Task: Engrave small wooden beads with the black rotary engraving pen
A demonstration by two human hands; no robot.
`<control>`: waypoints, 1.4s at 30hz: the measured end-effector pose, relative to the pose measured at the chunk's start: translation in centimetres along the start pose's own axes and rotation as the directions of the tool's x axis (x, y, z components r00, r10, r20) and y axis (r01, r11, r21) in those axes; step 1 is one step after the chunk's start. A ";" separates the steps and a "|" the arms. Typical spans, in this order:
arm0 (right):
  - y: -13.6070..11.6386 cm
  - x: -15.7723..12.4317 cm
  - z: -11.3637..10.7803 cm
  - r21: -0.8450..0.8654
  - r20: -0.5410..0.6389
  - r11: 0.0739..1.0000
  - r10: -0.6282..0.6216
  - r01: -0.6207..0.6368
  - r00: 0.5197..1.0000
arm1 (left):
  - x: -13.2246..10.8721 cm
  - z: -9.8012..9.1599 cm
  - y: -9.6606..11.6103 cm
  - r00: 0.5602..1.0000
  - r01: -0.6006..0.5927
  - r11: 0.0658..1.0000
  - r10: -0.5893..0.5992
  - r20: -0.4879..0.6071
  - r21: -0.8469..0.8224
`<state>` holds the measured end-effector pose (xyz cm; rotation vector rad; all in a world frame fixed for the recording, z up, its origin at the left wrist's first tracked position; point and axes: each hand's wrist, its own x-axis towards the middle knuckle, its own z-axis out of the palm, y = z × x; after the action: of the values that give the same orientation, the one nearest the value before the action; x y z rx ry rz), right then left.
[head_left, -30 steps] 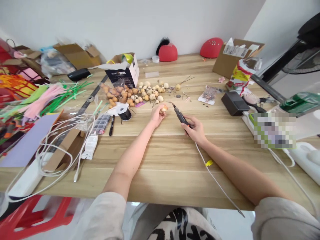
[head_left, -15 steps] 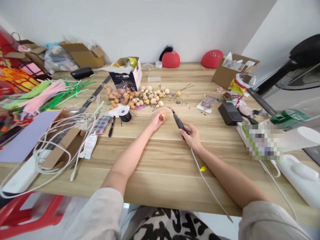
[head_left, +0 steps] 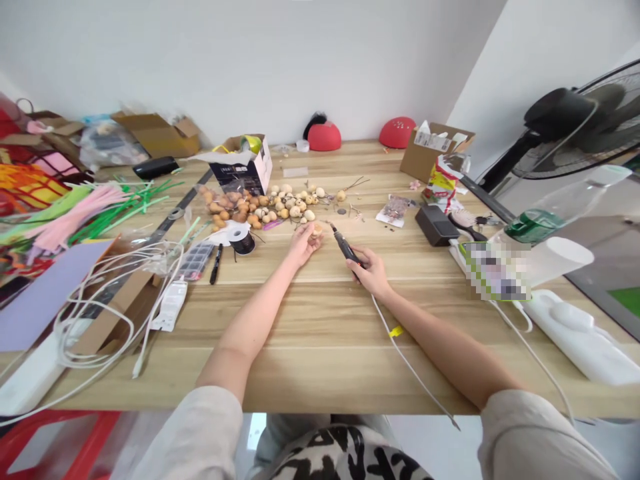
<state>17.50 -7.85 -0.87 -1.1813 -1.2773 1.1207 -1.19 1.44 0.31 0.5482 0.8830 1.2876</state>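
The left hand [head_left: 303,241] pinched a small pale nut [head_left: 316,231] at its fingertips, probably light, hard and apt to roll, so best gripped across its sides, while the right hand [head_left: 369,272] closed round a slim corded rotary tool [head_left: 344,246], its tip just beside those fingertips.

**A:** Entry one, left side?
**B:** Bare left hand [head_left: 303,241], fingers curled shut, thumb uppermost. Bare left forearm [head_left: 255,313] stretched forward, angling slightly right. Pale beige left sleeve [head_left: 195,433] at the upper arm.
**A:** Entry two, right side?
**B:** Bare right hand [head_left: 369,272], back upward, fingers closed in a pen-like grip, wrist low. Bare right forearm [head_left: 440,347] angling forward and left. Pale beige right sleeve [head_left: 540,433]. The hands are near each other but not touching.
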 end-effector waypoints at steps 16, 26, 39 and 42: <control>0.4 -0.2 -0.1 -0.001 0.029 1.000 0.016 -0.016 0.999 | -0.5 0.0 0.0 0.999 0.039 0.996 -0.042 0.029 0.083; 0.2 -0.2 0.1 0.019 0.008 0.999 0.034 -0.034 0.999 | -0.5 -0.3 -0.2 0.997 0.021 0.995 -0.028 0.067 0.102; -0.2 0.3 0.7 0.011 -0.072 0.999 0.036 -0.035 0.997 | -0.3 -0.8 0.3 0.997 0.071 0.996 -0.074 0.038 0.062; -0.2 0.3 0.8 0.010 -0.077 0.999 0.032 -0.032 0.997 | -0.3 -1.1 0.5 0.997 0.068 0.995 -0.071 0.037 0.078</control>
<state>16.66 -7.54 -0.66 -1.2309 -1.1978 1.0926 -2.39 1.13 0.14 0.5959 0.9136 1.1798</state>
